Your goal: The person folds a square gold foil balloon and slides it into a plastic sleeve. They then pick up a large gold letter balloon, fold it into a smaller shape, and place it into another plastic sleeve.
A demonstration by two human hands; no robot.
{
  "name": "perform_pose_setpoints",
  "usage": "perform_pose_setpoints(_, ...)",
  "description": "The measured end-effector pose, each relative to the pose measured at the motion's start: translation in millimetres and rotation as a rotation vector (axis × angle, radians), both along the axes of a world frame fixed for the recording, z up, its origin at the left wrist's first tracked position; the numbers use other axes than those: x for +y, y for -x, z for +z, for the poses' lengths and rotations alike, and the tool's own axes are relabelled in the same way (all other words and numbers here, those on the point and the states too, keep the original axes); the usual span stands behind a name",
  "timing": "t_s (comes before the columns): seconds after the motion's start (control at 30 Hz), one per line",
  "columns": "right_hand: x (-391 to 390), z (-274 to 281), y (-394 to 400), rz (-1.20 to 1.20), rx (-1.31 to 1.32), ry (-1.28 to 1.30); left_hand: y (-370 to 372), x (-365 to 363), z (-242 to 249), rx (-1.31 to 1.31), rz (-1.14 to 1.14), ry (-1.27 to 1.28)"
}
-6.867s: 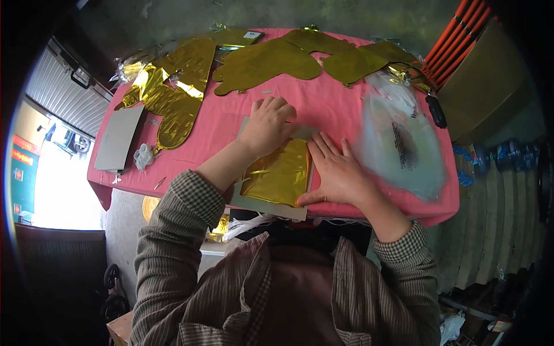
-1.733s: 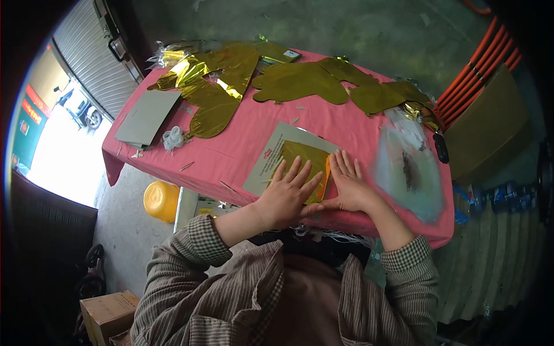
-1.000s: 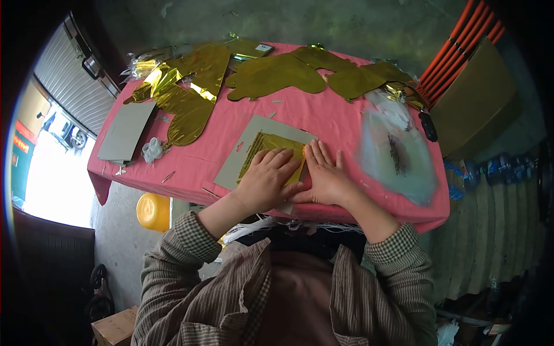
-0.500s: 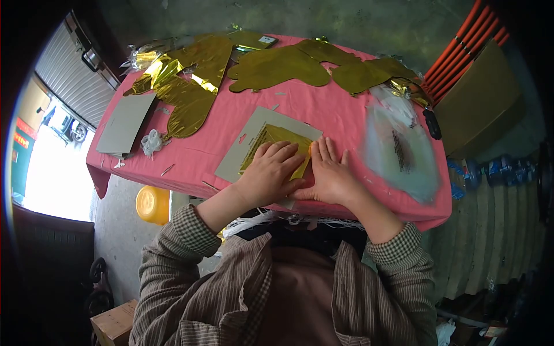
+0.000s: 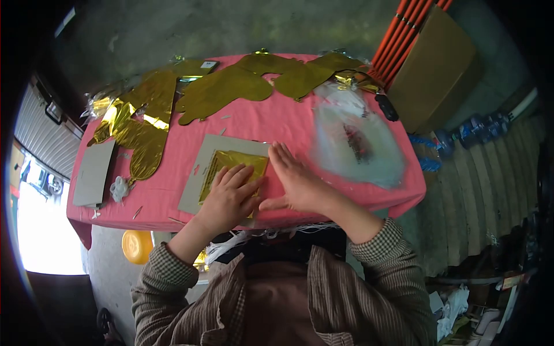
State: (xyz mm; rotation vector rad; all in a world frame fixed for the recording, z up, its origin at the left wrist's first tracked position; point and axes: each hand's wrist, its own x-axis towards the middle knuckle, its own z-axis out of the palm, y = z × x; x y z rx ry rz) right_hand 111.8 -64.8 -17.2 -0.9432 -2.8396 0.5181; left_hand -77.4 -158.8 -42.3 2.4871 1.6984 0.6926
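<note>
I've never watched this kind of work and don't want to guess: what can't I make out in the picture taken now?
All in the head view:
- Part of the folded gold foil: hidden under the left hand.
- Wording on the grey card: too small to read.
- Dark print on the plastic bags: too blurred to read.
- Upper ends of the orange poles: cut off by the top edge.

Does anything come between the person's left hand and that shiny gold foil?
Nothing visible does: the left hand appears to rest directly on the gold foil, atop the grey card. The right hand is alongside, not between them.
</note>
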Motion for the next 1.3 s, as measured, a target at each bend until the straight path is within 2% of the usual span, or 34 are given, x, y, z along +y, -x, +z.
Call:
perform_pose_setpoints(0.03, 8, 5, -9, 0.049, 0.230, -0.006, -1, 0, 2, -0.005, -0.009, -0.007)
perform_pose_setpoints(0.07, 14, 19, -18, -0.021, 0.369, -0.003, -1, 0, 4, 0.001, -0.005, 0.028)
perform_pose_setpoints(0.13, 39, 47, -38, -0.290, 0.329, 0.284, -1, -1, 4, 0.013, 0.000, 0.070)
perform_pose_setpoints(0.2, 90, 29, -64, -0.436, 0.279, -0.037, -1, -1, 5, 0.009, -0.002, 0.062)
perform_pose_setpoints(0.27, 147, 0, -93, -0.468, 0.146, -0.377, -1, -2, 5, 0.004, 0.005, 0.057)
perform_pose_setpoints(0.37, 186, -23, -111, -0.577, 0.018, -0.510, -1, -1, 5, 0.000, 0.015, 0.051)
perform_pose_setpoints(0.4, 192, -23, -113, -0.561, 0.025, -0.512, -1, -1, 4, -0.005, -0.001, 0.044)
perform_pose_setpoints(0.47, 202, -25, -108, -0.671, -0.158, -0.426, 1, -2, 3, -0.005, 0.012, 0.042)
perform_pose_setpoints(0.57, 193, -1, -95, -0.707, -0.244, -0.311, 2, -3, 2, -0.018, 0.011, 0.075)
perform_pose_setpoints(0.7, 200, 0, -97, -0.660, -0.224, -0.263, 3, -1, -3, -0.015, 0.000, 0.042)
perform_pose_setpoints(0.87, 187, 11, -96, -0.718, -0.328, -0.118, 4, 0, -4, -0.024, -0.034, 0.017)
perform_pose_setpoints(1.0, 169, 16, -92, -0.678, -0.366, -0.174, 5, -1, -6, -0.038, -0.030, 0.007)
perform_pose_setpoints(1.1, 150, 24, -89, -0.604, -0.343, -0.192, 5, -1, -5, -0.009, -0.034, 0.009)
perform_pose_setpoints(1.17, 134, 28, -88, -0.491, -0.076, -0.263, 6, -1, -7, -0.028, -0.054, 0.001)
perform_pose_setpoints(1.2, 129, 32, -84, -0.487, -0.080, -0.260, 7, -1, -7, -0.031, -0.050, 0.005)
perform_pose_setpoints(1.27, 111, 35, -71, -0.335, 0.261, 0.335, 5, -1, -6, -0.015, -0.043, -0.008)
perform_pose_setpoints(1.3, 97, 33, -59, -0.268, 0.326, 0.436, 5, 0, -6, -0.016, -0.051, -0.004)
